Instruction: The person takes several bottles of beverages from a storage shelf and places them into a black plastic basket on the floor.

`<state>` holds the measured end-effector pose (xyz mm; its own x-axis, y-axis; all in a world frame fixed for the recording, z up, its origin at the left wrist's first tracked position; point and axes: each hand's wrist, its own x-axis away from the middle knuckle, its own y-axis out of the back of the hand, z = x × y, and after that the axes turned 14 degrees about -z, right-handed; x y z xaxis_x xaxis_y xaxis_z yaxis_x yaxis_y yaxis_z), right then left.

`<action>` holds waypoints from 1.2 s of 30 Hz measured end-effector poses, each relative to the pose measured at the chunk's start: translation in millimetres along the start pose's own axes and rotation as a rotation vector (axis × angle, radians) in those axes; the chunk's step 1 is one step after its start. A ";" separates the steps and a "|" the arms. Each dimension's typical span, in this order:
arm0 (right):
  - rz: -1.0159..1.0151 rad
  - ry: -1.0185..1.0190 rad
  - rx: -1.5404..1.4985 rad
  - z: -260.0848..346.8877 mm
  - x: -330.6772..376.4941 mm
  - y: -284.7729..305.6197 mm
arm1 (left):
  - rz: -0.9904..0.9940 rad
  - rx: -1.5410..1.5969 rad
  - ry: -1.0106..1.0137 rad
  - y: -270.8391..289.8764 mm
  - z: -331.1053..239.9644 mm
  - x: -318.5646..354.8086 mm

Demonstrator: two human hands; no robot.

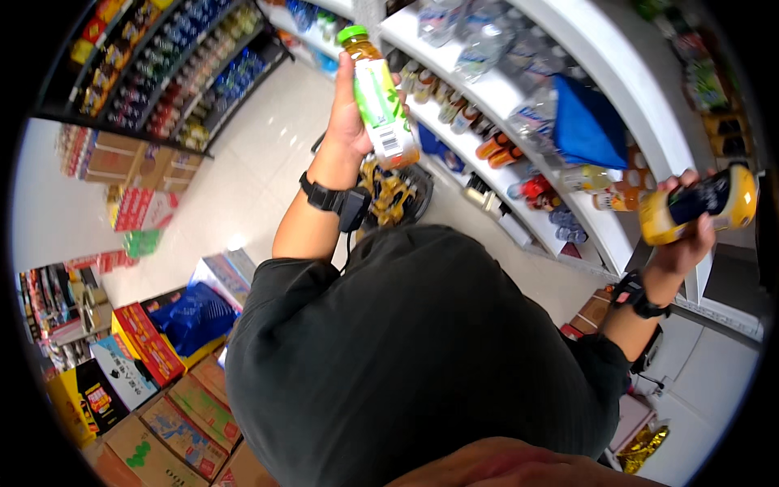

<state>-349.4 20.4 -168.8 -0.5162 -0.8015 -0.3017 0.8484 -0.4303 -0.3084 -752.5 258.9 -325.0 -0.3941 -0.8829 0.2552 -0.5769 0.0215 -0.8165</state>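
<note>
My left hand [349, 114] is closed round a bottle [380, 105] of amber drink with a bright green cap and a green and white label. The bottle is held up and tilted, its cap pointing away from me. Out to the right, my right hand [684, 243] grips a yellow bottle [699, 205] with a dark label, lying nearly sideways in the fingers. Its far end is close to the right rim of the view. Beside the right hand, bottles with orange drink [621, 200] stand on a white shelf [649, 122].
Several plastic bottles and a blue cloth [586, 122] lie on the white shelves. A dark basket [418, 191] with yellow packs sits on the floor past my body. Stacked cartons [174, 430] fill the lower left. Dark racks of drinks [174, 69] stand at the far left.
</note>
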 end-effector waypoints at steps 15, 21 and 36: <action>0.157 -1.567 0.686 -371.0 199.3 -101.0 | -0.855 -0.006 0.930 415.2 127.4 37.5; -0.167 -1.813 0.534 -449.0 232.4 -69.9 | -1.042 -0.515 0.952 507.0 202.0 -43.8; -0.242 -2.065 0.699 -784.0 248.7 -82.8 | -0.585 -1.179 0.797 679.8 247.7 -147.4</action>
<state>-640.1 182.2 -925.6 -0.1777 0.2871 0.9413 0.9441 -0.2203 0.2453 -909.4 287.5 -1046.0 0.0358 -0.4360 0.8992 -0.8511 0.4583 0.2561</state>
